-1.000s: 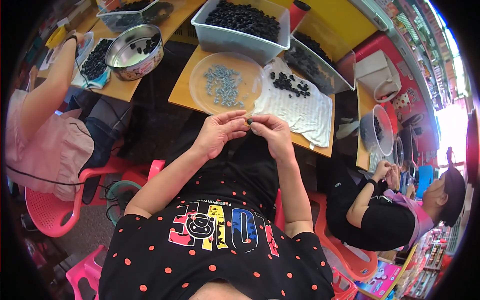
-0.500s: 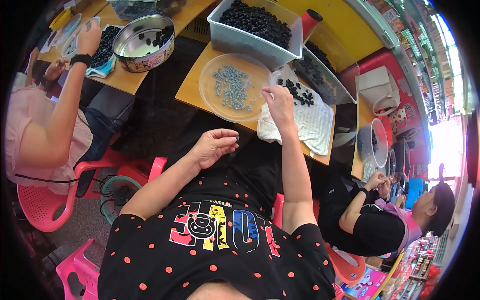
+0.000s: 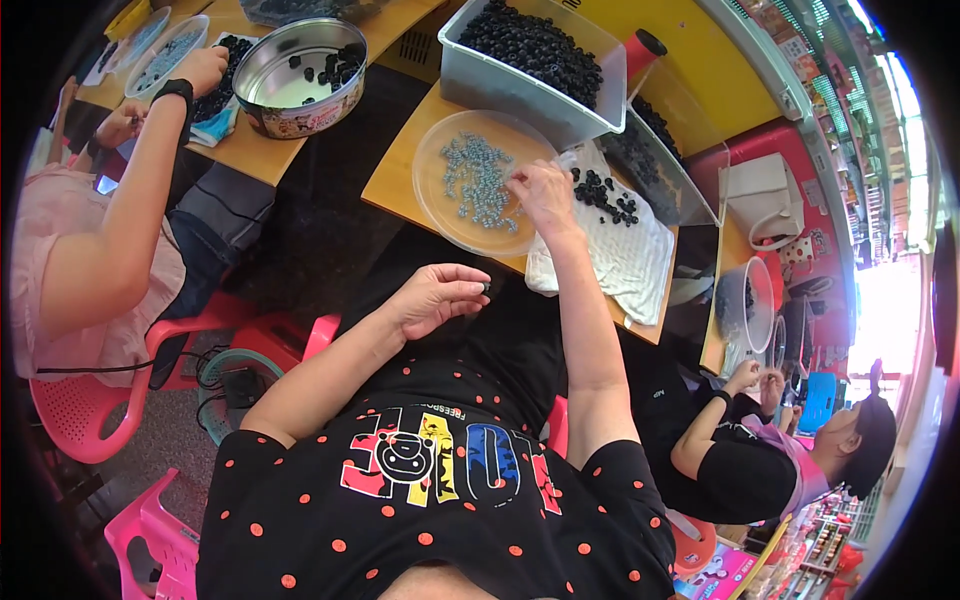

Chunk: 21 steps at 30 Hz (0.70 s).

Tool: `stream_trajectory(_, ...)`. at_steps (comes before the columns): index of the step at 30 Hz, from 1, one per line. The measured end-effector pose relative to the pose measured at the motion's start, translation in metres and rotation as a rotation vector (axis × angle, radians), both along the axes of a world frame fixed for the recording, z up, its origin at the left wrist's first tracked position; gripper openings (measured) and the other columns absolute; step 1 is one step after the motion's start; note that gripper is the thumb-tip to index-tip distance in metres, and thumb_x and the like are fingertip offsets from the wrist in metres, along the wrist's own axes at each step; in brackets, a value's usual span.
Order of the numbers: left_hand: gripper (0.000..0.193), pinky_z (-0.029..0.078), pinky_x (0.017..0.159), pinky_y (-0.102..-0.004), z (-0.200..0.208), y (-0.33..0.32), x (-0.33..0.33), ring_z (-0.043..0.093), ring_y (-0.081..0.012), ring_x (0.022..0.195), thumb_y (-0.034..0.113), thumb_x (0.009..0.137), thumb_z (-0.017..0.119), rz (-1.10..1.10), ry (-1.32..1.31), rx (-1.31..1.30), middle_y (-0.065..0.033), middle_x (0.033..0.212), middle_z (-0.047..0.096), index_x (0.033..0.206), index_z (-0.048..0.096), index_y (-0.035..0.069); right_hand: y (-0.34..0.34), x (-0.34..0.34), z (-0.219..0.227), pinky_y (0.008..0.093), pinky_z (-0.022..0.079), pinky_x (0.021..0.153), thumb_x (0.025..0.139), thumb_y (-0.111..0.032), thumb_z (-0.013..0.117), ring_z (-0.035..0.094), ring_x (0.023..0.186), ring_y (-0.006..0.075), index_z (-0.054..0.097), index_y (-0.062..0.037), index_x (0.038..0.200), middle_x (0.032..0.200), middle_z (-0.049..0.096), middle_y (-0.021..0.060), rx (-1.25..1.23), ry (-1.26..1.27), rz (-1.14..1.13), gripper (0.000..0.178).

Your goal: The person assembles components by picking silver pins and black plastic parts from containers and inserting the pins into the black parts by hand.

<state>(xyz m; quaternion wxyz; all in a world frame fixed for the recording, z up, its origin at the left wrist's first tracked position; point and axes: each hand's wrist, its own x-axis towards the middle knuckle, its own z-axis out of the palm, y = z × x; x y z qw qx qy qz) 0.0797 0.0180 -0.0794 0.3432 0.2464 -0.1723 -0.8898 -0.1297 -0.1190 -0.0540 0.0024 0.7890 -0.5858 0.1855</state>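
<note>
My left hand [image 3: 443, 298] is held above my lap, thumb and fingers pinched on a small round black piece [image 3: 486, 287]. A shallow, round, clear tray [image 3: 430, 205] lies on the table before me, with many tiny grey-blue metallic pieces [image 3: 478, 180] spread over it. At the tray's right side my right hand [image 3: 545, 198] reaches down, its fingertips pressed together among these pieces; whatever they grip is too small to make out. Just right of that hand, several loose black pieces [image 3: 605, 195] lie on a white cloth [image 3: 625, 260].
Behind the tray stands a deep translucent bin [image 3: 530, 100] heaped with black pieces; a second clear bin [image 3: 650, 150] is beside it. A round tin [image 3: 305, 115] sits on the left table near a co-worker's arm [image 3: 135, 215]. Another co-worker [image 3: 745, 450] sits at right.
My right hand has moved left and down from the cloth's edge onto the grey-blue pieces in the tray. My left hand still pinches the black piece. The view has shifted slightly.
</note>
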Motion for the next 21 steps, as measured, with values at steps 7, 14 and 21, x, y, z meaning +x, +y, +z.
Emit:
stream_trajectory(7,0.018,0.055,0.075,-0.0279,-0.001,0.0,-0.001,0.066,-0.0182,0.083,0.004,0.084,0.065,-0.007,-0.011,0.004,-0.0091,0.09,0.066,0.101,0.064,0.0,0.0,0.0,0.001,0.0395,0.038,0.083,0.072,-0.018,0.068,0.059,0.092,0.0228,0.069,-0.0113,0.076,0.083,0.066,0.0056,0.016,0.111,-0.112,0.008)
stream_trajectory(14,0.016,0.055,0.079,-0.0288,0.003,-0.002,0.002,0.065,-0.02,0.089,0.002,0.085,0.063,0.088,0.032,0.017,-0.0098,0.094,0.065,0.101,0.063,-0.001,0.036,-0.002,0.023,0.0291,0.046,0.062,0.076,-0.015,0.068,0.061,0.065,0.0172,0.07,-0.0085,0.082,0.075,0.066,0.0056,-0.02,-0.293,-0.042,0.01)
stream_trajectory(21,0.016,0.056,0.077,-0.0298,0.013,-0.006,0.008,0.066,-0.02,0.088,0.002,0.086,0.061,0.193,0.083,-0.019,-0.0089,0.094,0.065,0.103,0.062,0.001,0.123,0.018,0.052,0.0207,0.042,0.059,0.077,-0.008,0.068,0.049,0.063,0.0041,0.068,-0.0011,0.084,0.068,0.058,-0.0024,0.357,-0.923,-0.066,0.01)
